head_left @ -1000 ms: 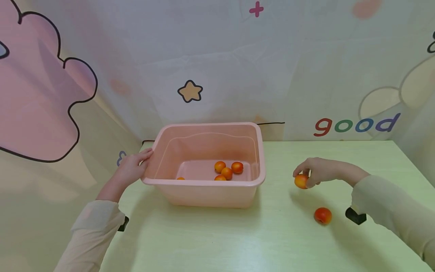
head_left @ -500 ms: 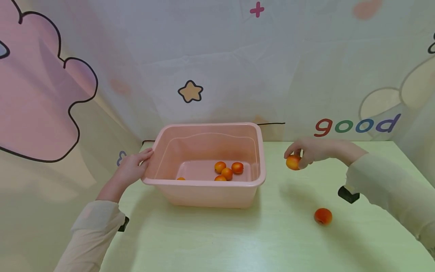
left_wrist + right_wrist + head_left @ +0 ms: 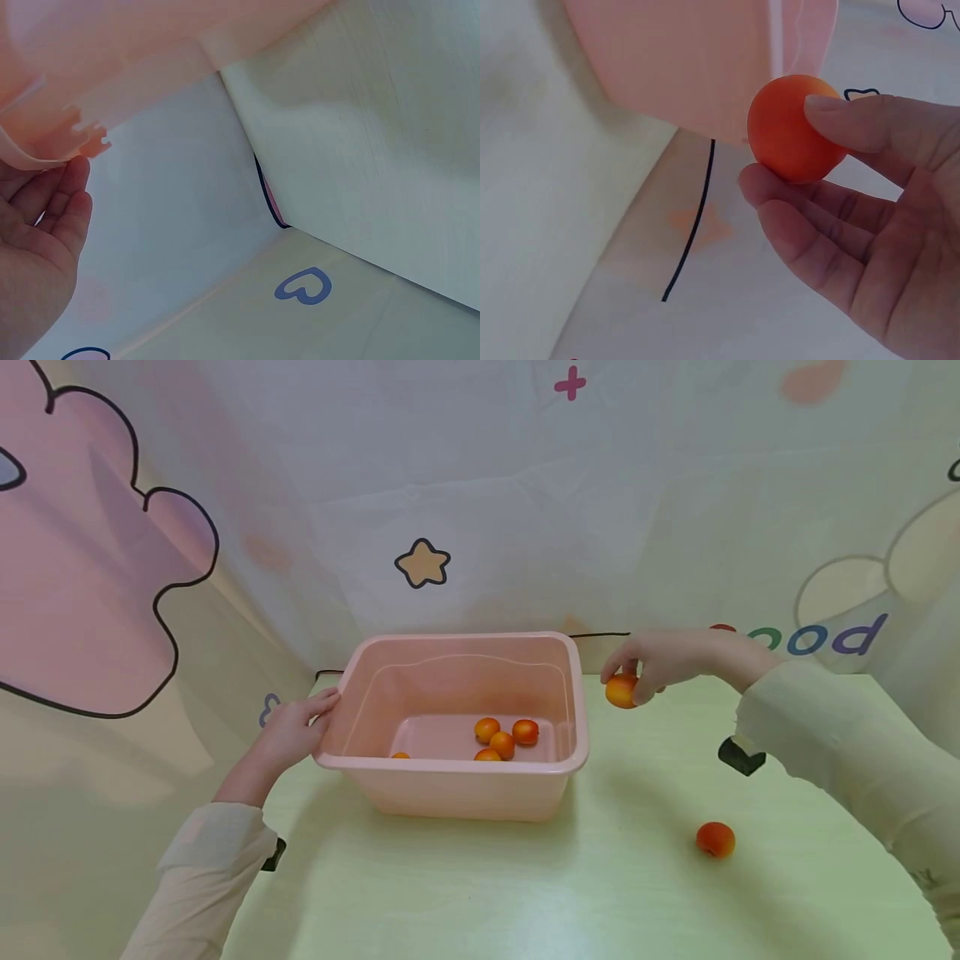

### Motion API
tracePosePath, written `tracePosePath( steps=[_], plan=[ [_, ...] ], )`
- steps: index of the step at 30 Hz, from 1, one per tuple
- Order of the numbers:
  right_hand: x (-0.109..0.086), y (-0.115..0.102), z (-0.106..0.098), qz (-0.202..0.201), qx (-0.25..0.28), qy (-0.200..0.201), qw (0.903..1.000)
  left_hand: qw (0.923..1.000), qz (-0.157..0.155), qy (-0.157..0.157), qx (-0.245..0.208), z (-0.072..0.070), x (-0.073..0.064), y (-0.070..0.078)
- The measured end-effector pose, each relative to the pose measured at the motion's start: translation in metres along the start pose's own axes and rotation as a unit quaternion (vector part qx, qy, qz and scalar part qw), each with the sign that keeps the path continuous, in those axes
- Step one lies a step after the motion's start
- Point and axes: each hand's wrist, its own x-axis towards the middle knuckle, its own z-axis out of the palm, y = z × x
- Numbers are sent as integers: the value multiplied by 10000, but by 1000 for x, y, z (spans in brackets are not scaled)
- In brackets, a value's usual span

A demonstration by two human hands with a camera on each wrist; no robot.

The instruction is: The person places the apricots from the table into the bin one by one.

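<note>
My right hand point(image 3: 671, 662) pinches an orange-red apricot point(image 3: 621, 691) between thumb and fingers, above the table and to the right of the pink plastic basin point(image 3: 457, 766). Close up in the right wrist view, the thumb presses one side of the held apricot point(image 3: 791, 131), with fingertips beneath it. My left hand point(image 3: 292, 731) grips the basin's left rim; in the left wrist view its curled fingers point(image 3: 73, 180) meet the rim from below. Several apricots point(image 3: 502, 744) lie inside the basin, some partly hidden by its front wall. Another apricot point(image 3: 716, 840) sits on the table at right.
The basin stands on a pale green table point(image 3: 465, 893) near its back edge. Behind it hangs a printed cloth point(image 3: 510, 543) with a star and coloured letters; it also covers the left side.
My right hand has risen and moved left toward the basin, carrying the apricot with it. The left hand keeps its place on the rim.
</note>
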Motion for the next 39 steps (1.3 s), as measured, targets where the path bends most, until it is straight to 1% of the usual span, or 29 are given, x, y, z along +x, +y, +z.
tracePosePath(
  steps=[6, 9, 13, 16, 19, 22, 26, 33, 39],
  plan=[
    [13, -21, -5, -75, -176, -12, 9998, 9999, -93, -77, -86, 0, -1, 0],
    [20, -34, -7, -133, -288, -90, 9995, 9998, -121, -117, -112, -1, -1, 0],
    [31, -51, -8, -198, -555, -117, 9982, 9998, -108, -131, -109, -1, -2, 0],
    [41, -61, -7, -196, -647, -113, 9976, 9999, -95, -109, -81, -1, -2, -1],
    [51, -69, -7, -112, -685, -95, 9975, 9999, -100, -103, -71, -2, -3, 0],
    [60, -76, -8, -68, -860, -65, 9963, 9999, -105, -103, -58, -1, -3, 0],
    [73, -84, -9, 8, -946, -136, 9954, 9999, -101, -81, -25, -1, -2, -1],
    [95, -96, -6, 257, -854, -119, 9959, 9998, -125, -108, -69, -2, -2, 0],
    [111, -100, -1, 404, -416, -193, 9981, 9995, -221, -182, -112, -2, -1, 2]
  ],
)
